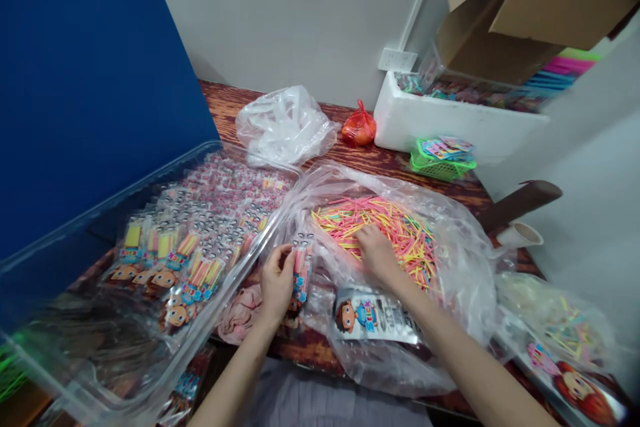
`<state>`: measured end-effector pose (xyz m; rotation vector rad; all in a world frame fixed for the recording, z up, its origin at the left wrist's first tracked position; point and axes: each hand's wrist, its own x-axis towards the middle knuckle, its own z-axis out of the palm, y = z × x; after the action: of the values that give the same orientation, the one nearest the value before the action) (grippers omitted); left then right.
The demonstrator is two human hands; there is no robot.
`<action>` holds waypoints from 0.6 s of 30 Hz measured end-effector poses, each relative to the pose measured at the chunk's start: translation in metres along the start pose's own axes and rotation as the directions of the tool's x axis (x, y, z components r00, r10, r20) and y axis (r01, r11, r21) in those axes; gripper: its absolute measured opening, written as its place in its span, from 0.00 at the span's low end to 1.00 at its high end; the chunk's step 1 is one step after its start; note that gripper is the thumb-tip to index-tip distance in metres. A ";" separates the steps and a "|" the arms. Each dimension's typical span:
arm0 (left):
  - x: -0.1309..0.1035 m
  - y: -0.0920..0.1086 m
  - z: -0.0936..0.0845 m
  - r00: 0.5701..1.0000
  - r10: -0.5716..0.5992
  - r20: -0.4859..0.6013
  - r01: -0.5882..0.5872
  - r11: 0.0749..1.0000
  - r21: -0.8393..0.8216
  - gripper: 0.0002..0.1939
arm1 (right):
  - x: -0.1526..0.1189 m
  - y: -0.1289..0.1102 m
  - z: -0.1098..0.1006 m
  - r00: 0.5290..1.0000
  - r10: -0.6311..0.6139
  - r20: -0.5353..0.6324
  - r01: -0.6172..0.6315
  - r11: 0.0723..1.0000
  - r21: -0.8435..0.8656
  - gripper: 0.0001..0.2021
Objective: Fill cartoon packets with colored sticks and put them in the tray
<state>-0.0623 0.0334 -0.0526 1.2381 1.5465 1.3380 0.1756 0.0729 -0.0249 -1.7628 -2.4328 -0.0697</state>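
My left hand [277,283] pinches a small clear packet [301,270] that has pink sticks in it and a printed cartoon figure at its lower end. My right hand [377,250] reaches into a pile of thin coloured sticks [400,230], mostly pink and yellow. Its fingers are curled down among the sticks, with the tips hidden. The pile lies in a large clear plastic bag [465,267], spread wide. Just below my right hand, a printed silver wrapper [375,317] marked "Stick" rests on the bag.
Left stands a clear plastic bin [200,313] with many filled packets [195,273]. Behind are a crumpled bag [287,123], a red bag [359,125], a green basket [440,163] and a white foam box [450,121]. A paper cup [520,235] lies tilted at right.
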 end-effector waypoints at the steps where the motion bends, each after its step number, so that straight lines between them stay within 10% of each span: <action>1: 0.002 -0.004 0.003 0.999 0.013 -0.030 -0.012 0.999 0.029 0.11 | 0.004 0.000 0.004 0.999 -0.034 0.017 0.034 0.999 -0.035 0.08; 9: -0.002 -0.014 0.003 0.999 0.033 -0.035 -0.029 0.995 0.092 0.17 | 0.012 -0.011 0.013 0.971 -0.190 0.143 0.213 0.963 -0.168 0.10; 18: -0.016 -0.001 -0.018 0.989 0.139 0.048 -0.147 0.961 0.233 0.18 | 0.017 0.008 -0.002 0.981 -0.122 0.147 0.138 0.986 -0.099 0.10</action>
<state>-0.0757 0.0132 -0.0511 1.5361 1.6566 1.2430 0.1784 0.0918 -0.0212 -1.7028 -2.6919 -0.0954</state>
